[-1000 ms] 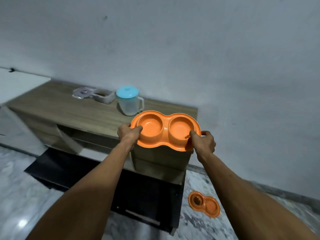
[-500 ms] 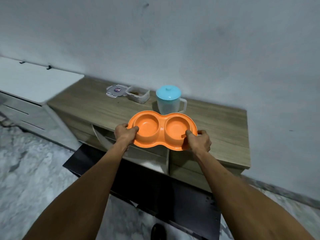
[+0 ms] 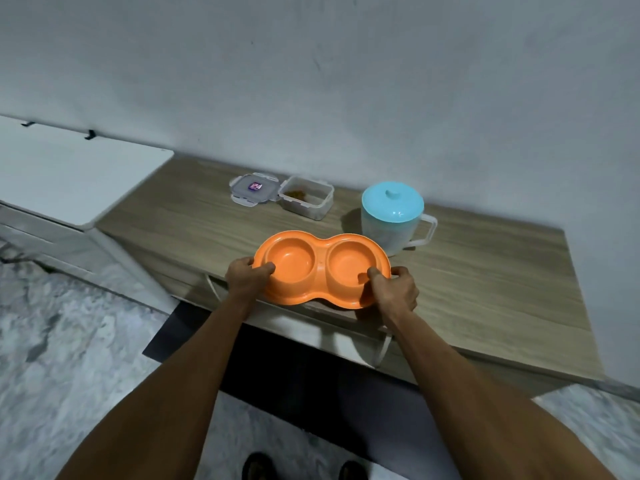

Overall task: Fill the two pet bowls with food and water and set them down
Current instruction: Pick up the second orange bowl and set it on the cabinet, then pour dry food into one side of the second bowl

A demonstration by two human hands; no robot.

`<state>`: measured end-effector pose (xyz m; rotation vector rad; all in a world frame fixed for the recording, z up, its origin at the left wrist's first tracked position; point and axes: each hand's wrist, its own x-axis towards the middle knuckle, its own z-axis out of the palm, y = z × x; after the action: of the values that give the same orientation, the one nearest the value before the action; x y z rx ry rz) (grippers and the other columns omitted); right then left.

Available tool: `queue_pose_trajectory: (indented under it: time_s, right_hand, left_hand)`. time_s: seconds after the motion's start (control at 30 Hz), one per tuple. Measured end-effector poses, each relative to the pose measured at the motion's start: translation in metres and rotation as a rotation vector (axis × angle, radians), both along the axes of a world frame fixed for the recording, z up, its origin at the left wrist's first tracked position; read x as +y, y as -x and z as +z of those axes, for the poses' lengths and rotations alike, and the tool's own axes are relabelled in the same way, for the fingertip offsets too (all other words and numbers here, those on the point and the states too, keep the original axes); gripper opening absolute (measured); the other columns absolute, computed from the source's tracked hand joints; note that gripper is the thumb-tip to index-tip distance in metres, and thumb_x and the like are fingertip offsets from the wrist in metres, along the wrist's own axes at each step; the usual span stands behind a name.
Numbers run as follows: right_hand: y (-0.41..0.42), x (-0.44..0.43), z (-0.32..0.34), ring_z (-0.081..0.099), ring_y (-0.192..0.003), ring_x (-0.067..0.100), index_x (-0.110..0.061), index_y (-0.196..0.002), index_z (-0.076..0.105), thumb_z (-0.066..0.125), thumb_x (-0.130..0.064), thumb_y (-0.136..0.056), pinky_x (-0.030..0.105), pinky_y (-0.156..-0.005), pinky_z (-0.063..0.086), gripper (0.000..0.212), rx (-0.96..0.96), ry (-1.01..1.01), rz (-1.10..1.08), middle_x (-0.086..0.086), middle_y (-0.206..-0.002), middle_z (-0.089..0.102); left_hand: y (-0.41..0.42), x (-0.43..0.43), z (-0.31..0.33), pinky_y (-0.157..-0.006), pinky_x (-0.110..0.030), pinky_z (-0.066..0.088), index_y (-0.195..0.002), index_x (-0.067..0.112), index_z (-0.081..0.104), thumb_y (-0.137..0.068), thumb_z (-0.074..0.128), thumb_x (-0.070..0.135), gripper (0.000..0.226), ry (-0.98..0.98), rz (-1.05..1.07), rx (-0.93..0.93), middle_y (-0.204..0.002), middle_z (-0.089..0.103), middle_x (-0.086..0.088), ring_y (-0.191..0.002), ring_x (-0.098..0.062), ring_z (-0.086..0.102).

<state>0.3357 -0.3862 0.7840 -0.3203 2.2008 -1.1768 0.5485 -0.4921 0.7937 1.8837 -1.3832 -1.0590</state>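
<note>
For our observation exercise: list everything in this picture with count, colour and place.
wooden cabinet: one, light brown, against the grey wall
white cabinet: one, white, left of it
double pet bowl: one, orange, both wells empty, at the wooden cabinet's front edge
food container: one, clear, open, brown food inside, back of the cabinet top
container lid: one, clear with purple sticker, left of the food container
jug: one, translucent with light blue lid, behind the bowl's right well
left hand: one, grips the bowl's left end
right hand: one, grips the bowl's right end
</note>
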Motion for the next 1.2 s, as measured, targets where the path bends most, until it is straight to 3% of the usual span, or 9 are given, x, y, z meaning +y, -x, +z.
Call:
queue_pose_trajectory:
  time_s: [0.07, 0.2, 0.33, 0.43, 0.53, 0.8, 0.97, 1.1, 1.2]
  right_hand:
    - [-0.008, -0.016, -0.005, 0.058, -0.112, 0.033, -0.016, -0.123, 0.059, 0.071, -0.043, -0.079, 0.045, -0.096, 0.047, 0.053, 0.002, -0.008, -0.014, 0.012, -0.121, 0.063]
    - [-0.024, -0.053, -0.014, 0.058, -0.115, 0.034, -0.016, -0.124, 0.059, 0.071, -0.043, -0.08, 0.046, -0.097, 0.046, 0.053, 0.0, -0.024, -0.063, 0.012, -0.124, 0.063]
    - [-0.042, -0.087, -0.024, 0.055, -0.12, 0.034, -0.017, -0.131, 0.058, 0.071, -0.042, -0.082, 0.044, -0.1, 0.044, 0.056, 0.003, -0.053, -0.143, 0.012, -0.13, 0.061]
    - [-0.052, -0.106, -0.03, 0.053, -0.122, 0.033, -0.017, -0.133, 0.056, 0.071, -0.041, -0.083, 0.044, -0.101, 0.043, 0.057, 0.011, -0.072, -0.188, 0.012, -0.132, 0.059]
    - [-0.061, -0.119, -0.036, 0.054, -0.122, 0.033, -0.018, -0.133, 0.056, 0.07, -0.043, -0.083, 0.044, -0.101, 0.043, 0.057, 0.036, -0.114, -0.207, 0.012, -0.133, 0.059]
    - [-0.066, -0.129, -0.044, 0.057, -0.117, 0.036, -0.012, -0.127, 0.061, 0.068, -0.044, -0.084, 0.042, -0.098, 0.045, 0.054, 0.096, -0.195, -0.229, 0.015, -0.126, 0.063]
    - [-0.065, -0.132, -0.044, 0.055, -0.119, 0.037, -0.01, -0.127, 0.061, 0.065, -0.046, -0.084, 0.041, -0.098, 0.044, 0.056, 0.111, -0.248, -0.199, 0.017, -0.13, 0.059]
    - [-0.067, -0.147, -0.032, 0.048, -0.125, 0.038, -0.011, -0.129, 0.057, 0.061, -0.045, -0.085, 0.049, -0.103, 0.042, 0.056, 0.378, -0.234, -0.175, 0.015, -0.133, 0.051]
    - [-0.061, -0.175, -0.023, 0.053, -0.115, 0.036, -0.01, -0.115, 0.063, 0.057, -0.041, -0.088, 0.047, -0.097, 0.045, 0.041, 0.495, -0.128, -0.127, 0.016, -0.123, 0.057]
  left_hand:
    - [-0.007, -0.019, -0.003, -0.075, -0.034, 0.047, -0.111, 0.0, 0.069, -0.081, 0.073, 0.019, 0.036, -0.02, -0.025, -0.021, -0.097, 0.067, -0.012, -0.089, -0.026, 0.062]
    - [-0.018, -0.062, -0.011, -0.087, -0.038, 0.048, -0.111, 0.0, 0.07, -0.081, 0.074, 0.026, 0.04, -0.021, -0.112, -0.076, -0.107, 0.07, -0.018, -0.102, -0.034, 0.064]
    - [-0.034, -0.108, -0.024, -0.086, -0.042, 0.055, -0.102, 0.004, 0.072, -0.078, 0.075, 0.026, 0.032, -0.08, -0.185, -0.013, -0.087, 0.068, -0.01, -0.086, -0.03, 0.068]
    - [-0.044, -0.138, -0.034, -0.086, -0.041, 0.056, -0.081, 0.022, 0.068, -0.075, 0.075, 0.037, 0.018, -0.113, -0.248, -0.049, -0.083, 0.069, -0.004, -0.085, -0.029, 0.068]
    - [-0.049, -0.162, -0.047, -0.086, -0.042, 0.055, -0.068, 0.025, 0.063, -0.068, 0.072, 0.048, 0.024, -0.143, -0.29, -0.096, -0.083, 0.072, -0.003, -0.086, -0.028, 0.068]
    - [-0.049, -0.176, -0.048, -0.095, -0.041, 0.049, -0.117, 0.014, 0.068, -0.081, 0.07, 0.045, 0.047, -0.079, -0.448, -0.147, -0.119, 0.068, -0.009, -0.109, -0.032, 0.062]
    - [-0.051, -0.18, -0.049, -0.097, -0.044, 0.048, -0.125, 0.014, 0.063, -0.082, 0.067, 0.051, 0.057, -0.076, -0.508, -0.177, -0.124, 0.066, -0.011, -0.113, -0.034, 0.06]
    - [-0.053, -0.179, -0.047, -0.095, -0.043, 0.049, -0.126, 0.011, 0.062, -0.083, 0.061, 0.059, 0.064, 0.034, -0.577, -0.216, -0.121, 0.066, -0.017, -0.112, -0.036, 0.061]
    - [-0.058, -0.176, -0.053, -0.094, -0.047, 0.049, -0.124, 0.023, 0.059, -0.07, 0.05, 0.085, 0.083, 0.13, -0.679, -0.233, -0.121, 0.063, -0.01, -0.116, -0.031, 0.057]
